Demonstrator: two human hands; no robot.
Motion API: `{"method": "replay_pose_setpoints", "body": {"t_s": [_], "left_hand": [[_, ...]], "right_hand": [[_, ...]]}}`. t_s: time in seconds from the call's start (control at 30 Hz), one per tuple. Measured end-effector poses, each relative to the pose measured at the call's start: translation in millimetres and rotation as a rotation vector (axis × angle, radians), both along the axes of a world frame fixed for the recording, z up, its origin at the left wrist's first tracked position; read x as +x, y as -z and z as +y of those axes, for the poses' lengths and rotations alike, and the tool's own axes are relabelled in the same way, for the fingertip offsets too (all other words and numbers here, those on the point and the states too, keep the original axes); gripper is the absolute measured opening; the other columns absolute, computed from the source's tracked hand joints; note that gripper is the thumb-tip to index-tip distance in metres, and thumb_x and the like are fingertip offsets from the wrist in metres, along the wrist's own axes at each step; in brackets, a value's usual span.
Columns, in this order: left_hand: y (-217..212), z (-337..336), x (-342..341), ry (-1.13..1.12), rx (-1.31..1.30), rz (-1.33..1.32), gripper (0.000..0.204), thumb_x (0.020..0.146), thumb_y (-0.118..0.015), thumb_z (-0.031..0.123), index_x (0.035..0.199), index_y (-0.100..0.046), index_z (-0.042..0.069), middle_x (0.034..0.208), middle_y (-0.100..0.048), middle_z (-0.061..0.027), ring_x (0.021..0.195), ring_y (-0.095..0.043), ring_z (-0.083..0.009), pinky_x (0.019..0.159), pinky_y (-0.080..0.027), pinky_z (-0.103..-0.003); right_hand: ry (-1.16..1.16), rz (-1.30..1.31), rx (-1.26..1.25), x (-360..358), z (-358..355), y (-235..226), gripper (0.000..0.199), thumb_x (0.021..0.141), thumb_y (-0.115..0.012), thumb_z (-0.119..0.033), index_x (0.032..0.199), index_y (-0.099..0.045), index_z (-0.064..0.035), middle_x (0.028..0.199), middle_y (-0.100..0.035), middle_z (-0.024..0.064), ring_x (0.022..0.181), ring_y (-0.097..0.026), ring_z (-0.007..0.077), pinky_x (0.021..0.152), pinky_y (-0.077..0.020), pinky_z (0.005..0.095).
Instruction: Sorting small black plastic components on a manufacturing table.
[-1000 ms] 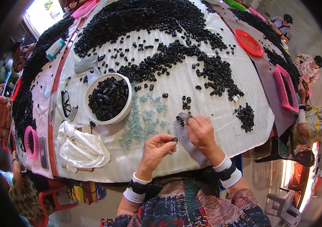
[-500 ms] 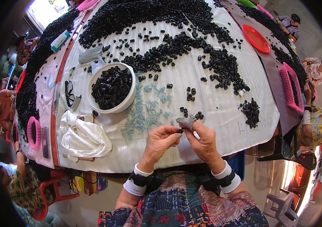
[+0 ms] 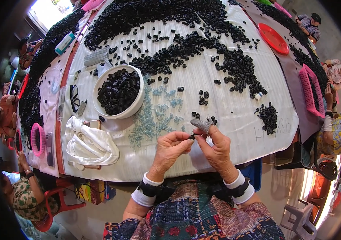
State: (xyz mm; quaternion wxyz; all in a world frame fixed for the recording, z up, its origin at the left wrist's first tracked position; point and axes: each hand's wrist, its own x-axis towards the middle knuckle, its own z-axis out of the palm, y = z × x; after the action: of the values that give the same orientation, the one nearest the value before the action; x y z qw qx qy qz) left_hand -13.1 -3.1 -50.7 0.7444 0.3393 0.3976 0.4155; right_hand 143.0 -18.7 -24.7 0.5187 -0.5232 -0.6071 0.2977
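Small dark plastic piece (image 3: pixel 192 137) near the front edge of the white-sheeted table (image 3: pixel 234 120), pinched between thumb and forefinger of the left hand (image 3: pixel 168 150), its other fingers curled in. Facing it, right hand (image 3: pixel 217 146) with fingers bent and thumb tip close against the piece; cannot tell whether gripping it too. At the right forefinger, rough grey fabric-like cover (image 3: pixel 201 125). Just beyond the hands, short black plastic cylinders (image 3: pixel 203 97) in loose clusters. To the left, tiny pale-blue translucent coils (image 3: pixel 154 120) strewn beside a round white plastic bowl (image 3: pixel 137 103) full of black cylinders. Near left, crumpled white cloth (image 3: pixel 92 146). To the right, low heap of slim black parts (image 3: pixel 267 119).
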Motion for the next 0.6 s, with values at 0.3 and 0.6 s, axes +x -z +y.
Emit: {"method": "replay_pose_setpoints", "body": {"t_s": [0.3,0.6], "left_hand": [[-3.2,-0.5,1.6,0.006,0.013,0.004,0.018,0.082,-0.067,0.004,0.098,-0.061,-0.004,0.081,-0.065,-0.0049,0.068,-0.060,-0.0076,0.061,-0.051,-0.020],[-2.6,-2.1,4.1,-0.012,0.033,0.030,0.017,0.083,-0.065,0.003,0.097,-0.060,-0.003,0.081,-0.065,-0.0063,0.069,-0.062,-0.0101,0.063,-0.054,-0.022]], "right_hand": [[0.054,-0.032,0.003,-0.8,-2.3,1.0,0.033,0.076,-0.063,0.004,0.108,-0.060,-0.0027,0.084,-0.066,0.0091,0.073,-0.064,0.0160,0.065,-0.0504,0.0263],[0.070,0.088,-0.039,-2.0,-3.3,6.7,0.033,0.078,-0.062,0.003,0.110,-0.058,-0.0021,0.084,-0.067,0.0095,0.077,-0.065,0.0144,0.068,-0.0505,0.0263]]}}
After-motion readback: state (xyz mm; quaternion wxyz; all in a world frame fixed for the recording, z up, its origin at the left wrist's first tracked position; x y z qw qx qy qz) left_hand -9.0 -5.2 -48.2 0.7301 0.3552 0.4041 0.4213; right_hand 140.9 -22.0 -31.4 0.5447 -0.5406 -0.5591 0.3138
